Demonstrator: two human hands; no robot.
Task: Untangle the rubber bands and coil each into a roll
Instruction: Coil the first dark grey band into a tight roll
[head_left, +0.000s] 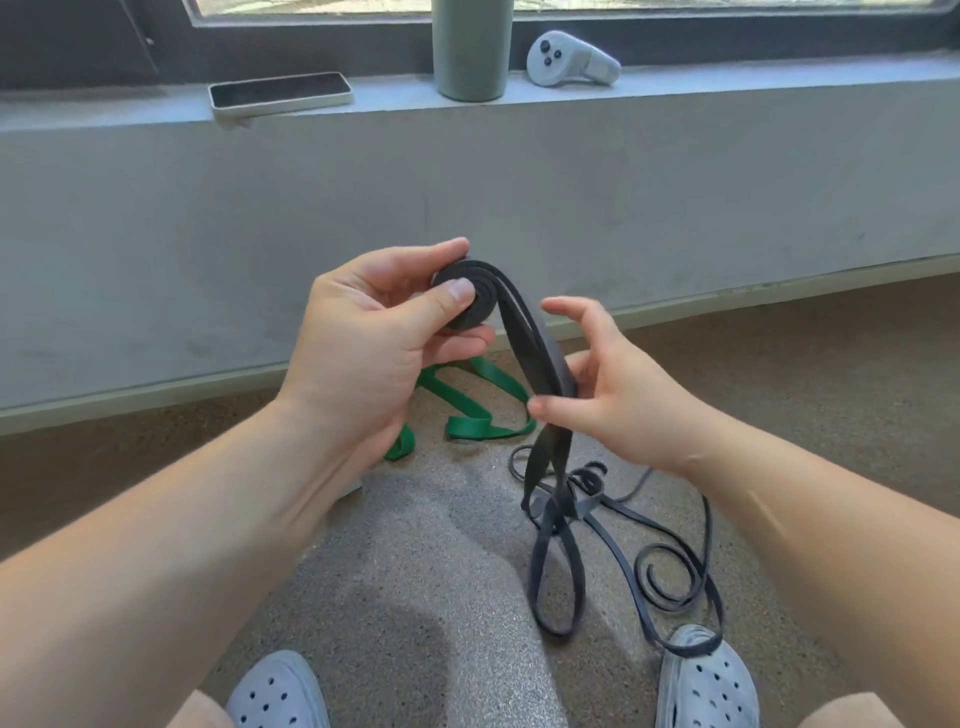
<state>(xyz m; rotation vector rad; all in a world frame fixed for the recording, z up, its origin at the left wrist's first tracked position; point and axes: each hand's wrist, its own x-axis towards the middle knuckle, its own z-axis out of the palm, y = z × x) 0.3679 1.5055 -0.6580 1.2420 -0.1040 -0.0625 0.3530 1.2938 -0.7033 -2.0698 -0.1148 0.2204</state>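
Starting at the upper left of the frame, a phone (280, 95) lies flat on the window ledge (130, 106). Below it, centre-left, the left hand (374, 332) has its grip closed on the roll (475, 306) of the black band (545, 364) — thumb flat on the face of the coil, fingers curled behind and under it. Just beneath that hand a green band (467, 426) lies in loose loops on the carpet (415, 519), near the wall. Top centre, a pale green bottle (471, 49) stands on the ledge. Two black strands run from the roll down and right into the right hand (618, 395), whose grip pinches them between thumb and middle fingers, index finger lifted clear. Right of the bottle, a white controller (569, 58) rests on the ledge. Under the right hand the strands hang to a knot of loops on the carpet, tangled with a thinner dark band (670, 577) that curls in a spiral at lower right — one loop draped over the grey shoe (706, 680) there.
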